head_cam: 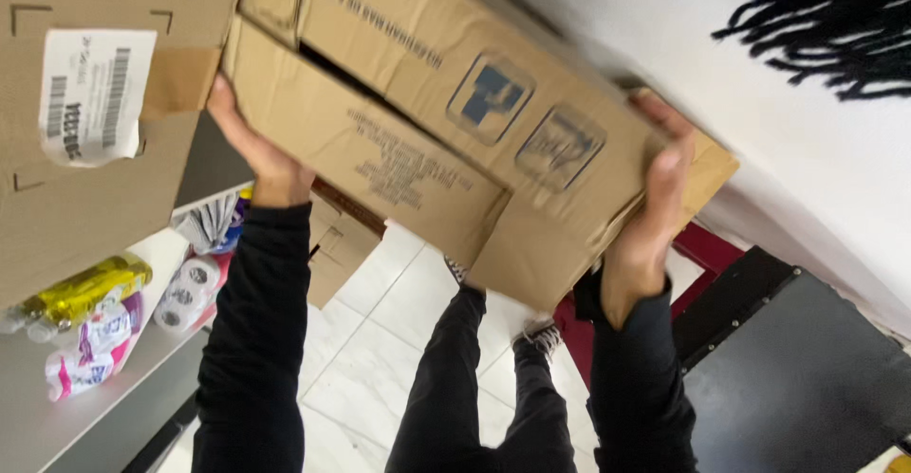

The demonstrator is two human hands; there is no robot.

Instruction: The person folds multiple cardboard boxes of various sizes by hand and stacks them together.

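Observation:
A large brown cardboard box (446, 122) fills the top middle of the view, tilted, with a loose flap and blue printed marks on its side. My left hand (254, 150) grips its left end from below. My right hand (655, 217) clasps its right corner, fingers wrapped over the edge. Both arms wear black sleeves. My legs in dark trousers and shoes (541, 338) show below the box on a white tiled floor (380, 340).
Another cardboard box (95, 150) with a white label stands at the left. Under it a grey shelf (57, 416) holds a yellow bottle (81, 293), paper rolls (185, 293) and pink packs. At right are a black case (807, 369), a red frame and a white wall.

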